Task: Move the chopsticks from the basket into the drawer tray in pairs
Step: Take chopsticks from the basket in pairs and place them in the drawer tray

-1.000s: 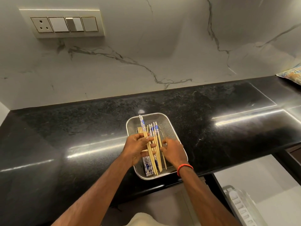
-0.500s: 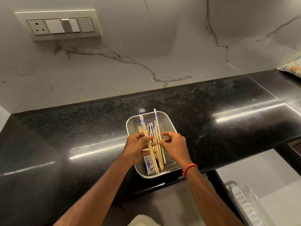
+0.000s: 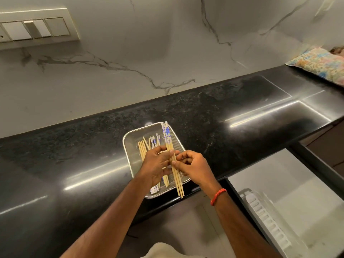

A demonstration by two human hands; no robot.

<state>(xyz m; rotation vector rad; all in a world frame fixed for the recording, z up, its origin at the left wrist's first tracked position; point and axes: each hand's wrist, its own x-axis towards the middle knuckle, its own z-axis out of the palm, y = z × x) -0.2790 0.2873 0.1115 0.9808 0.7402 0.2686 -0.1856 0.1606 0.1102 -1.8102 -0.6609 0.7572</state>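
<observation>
Lifted clear of the pile since half a second ago, two chopsticks now hang between both hands, and the view has swung right to show more of the drawer. A black counter [image 3: 74, 146] carries the job, with the open drawer [image 3: 279, 183] below its edge to the right. The metal mesh basket [image 3: 128, 144] sits at the counter's near edge, and the white slotted tray [image 3: 264, 216] lies in the drawer, well apart from the basket. The left hand [image 3: 154, 164] and right hand [image 3: 193, 166] meet over the basket, each pinching the lifted pair [image 3: 168, 138] with fingers and thumb near its middle. The pair slopes over the basket's right side, its plain tips jutting past the near rim. The loose chopsticks [image 3: 142, 148] lie flat in the basket beneath the left hand. The likely trouble is a slip in the handover. If one hand lets go before the other grips both sticks, one could slide out and drop to the floor between counter and drawer. A third stick may also be caught in the pinch, since the lower tips blur together. The pair is slim pale wood with blue-and-white floral tops. Those below mix plain and patterned.
</observation>
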